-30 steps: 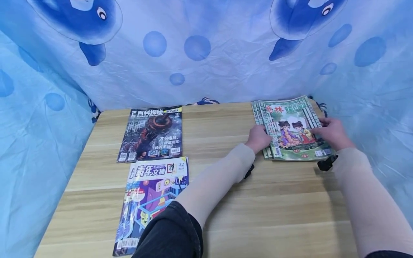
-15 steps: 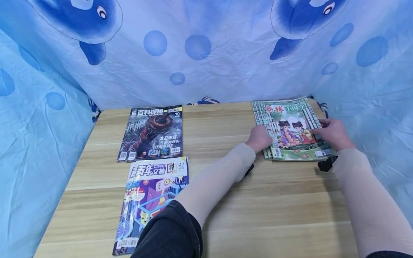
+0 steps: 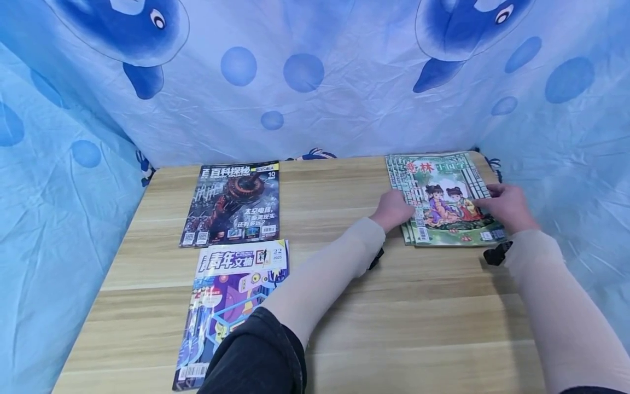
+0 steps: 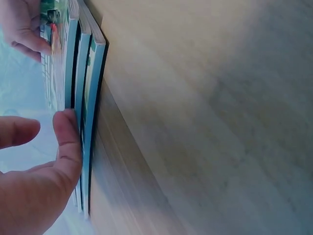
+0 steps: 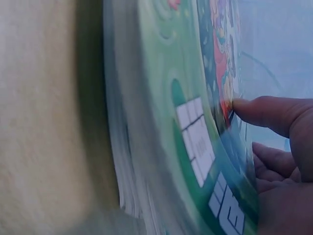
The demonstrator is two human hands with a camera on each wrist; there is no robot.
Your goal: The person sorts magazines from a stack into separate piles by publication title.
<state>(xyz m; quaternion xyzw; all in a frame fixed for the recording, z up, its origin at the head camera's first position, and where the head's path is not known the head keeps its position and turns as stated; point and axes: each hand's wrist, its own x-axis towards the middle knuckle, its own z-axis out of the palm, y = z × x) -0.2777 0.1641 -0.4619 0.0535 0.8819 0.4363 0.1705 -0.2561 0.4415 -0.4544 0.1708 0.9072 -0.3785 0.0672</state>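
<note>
A stack of green-covered magazines (image 3: 450, 200), its top cover showing two cartoon children, lies at the back right of the table. Their left edges are fanned out in steps. My left hand (image 3: 394, 210) is at the stack's left side; in the left wrist view its fingertips (image 4: 66, 128) touch the spines, the thumb held apart. On the opposite side my right hand (image 3: 509, 208) pinches the stack's right edge. The right wrist view shows its thumb (image 5: 266, 113) on the top cover and the other fingers at the edge, partly hidden by the magazines.
Dark magazines (image 3: 231, 202) with a space cover lie at the back left of the wooden table (image 3: 418, 317). In front of them is a pile of purple magazines (image 3: 221, 306), partly covered by my left sleeve. Blue whale-print cloth (image 3: 344, 109) hangs around the table.
Both hands stay at the sides of the green stack, with barely any movement. The top cover's far edge sits slightly lower than a second ago. The other magazines lie as before.
</note>
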